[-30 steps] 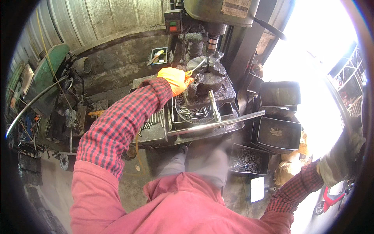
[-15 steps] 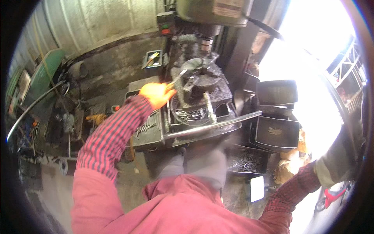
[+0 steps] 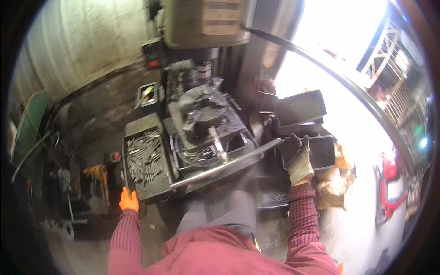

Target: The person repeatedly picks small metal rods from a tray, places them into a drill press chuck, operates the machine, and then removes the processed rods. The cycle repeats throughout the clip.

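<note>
My left hand (image 3: 129, 200), in an orange glove, is low beside the near left corner of a metal tray (image 3: 143, 122) heaped with small metal pins (image 3: 145, 158). Its fingertips point up and stand a little apart; I cannot make out anything held. My right hand (image 3: 297, 158) wears a dark glove with a pale cuff. Its fingers are spread, close to the right end of a shiny metal bar (image 3: 224, 166); whether they touch it is unclear. Beyond the bar a drill press vise (image 3: 201, 107) sits on its table, with more pins in front of it.
The drill press housing (image 3: 190, 27) hangs above the vise, near a switch box (image 3: 151, 57). Dark bins (image 3: 300, 107) are stacked at the right, beside a torn brown sack (image 3: 337, 185). A small box (image 3: 146, 95) stands behind the pin tray. A red motorbike (image 3: 389, 192) is outside.
My left hand has drawn back from the vise, down to the tray's corner. My right hand has swung in from the far right to the bar's end. The view has shifted rightward.
</note>
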A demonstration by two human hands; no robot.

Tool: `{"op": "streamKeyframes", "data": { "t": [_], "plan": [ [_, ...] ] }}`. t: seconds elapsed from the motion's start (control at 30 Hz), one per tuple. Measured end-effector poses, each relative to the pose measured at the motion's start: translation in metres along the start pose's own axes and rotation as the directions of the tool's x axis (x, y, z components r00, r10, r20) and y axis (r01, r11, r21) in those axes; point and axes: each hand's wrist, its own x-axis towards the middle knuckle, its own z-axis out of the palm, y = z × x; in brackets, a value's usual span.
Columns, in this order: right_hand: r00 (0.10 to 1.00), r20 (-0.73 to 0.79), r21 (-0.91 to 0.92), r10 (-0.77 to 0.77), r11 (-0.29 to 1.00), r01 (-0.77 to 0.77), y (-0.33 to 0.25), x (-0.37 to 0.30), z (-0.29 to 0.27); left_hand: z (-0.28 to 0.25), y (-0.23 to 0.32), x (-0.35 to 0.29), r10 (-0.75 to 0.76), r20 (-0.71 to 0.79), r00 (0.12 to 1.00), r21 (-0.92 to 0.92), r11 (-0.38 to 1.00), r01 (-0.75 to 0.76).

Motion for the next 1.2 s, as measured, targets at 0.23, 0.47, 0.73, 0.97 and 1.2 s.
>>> {"op": "streamKeyframes", "data": {
  "t": [0.23,0.47,0.73,0.97,1.2],
  "plan": [
    [0.941,0.329,0.344,-0.076,0.938,-0.044,0.073,-0.003,0.091,0.028,-0.034,0.001,-0.236,0.100,0.967,-0.251,0.934,0.254],
    [0.885,0.464,0.253,0.022,0.954,-0.157,0.058,0.031,0.005,0.048,-0.045,-0.026,-0.337,0.150,0.930,-0.631,0.691,0.352],
    [0.953,0.223,0.091,-0.203,0.978,0.187,0.051,0.008,0.093,-0.024,0.034,-0.120,-0.031,0.551,0.834,-0.172,0.974,0.150],
    [0.911,0.261,-0.042,-0.318,0.939,0.340,0.071,0.008,0.087,0.051,0.109,0.103,-0.077,0.287,0.955,-0.375,0.908,0.186],
    [0.917,-0.398,0.276,-0.007,0.953,0.127,0.082,0.017,0.028,0.112,0.137,0.231,-0.334,0.223,0.916,0.183,0.937,0.297]
  ]
}}
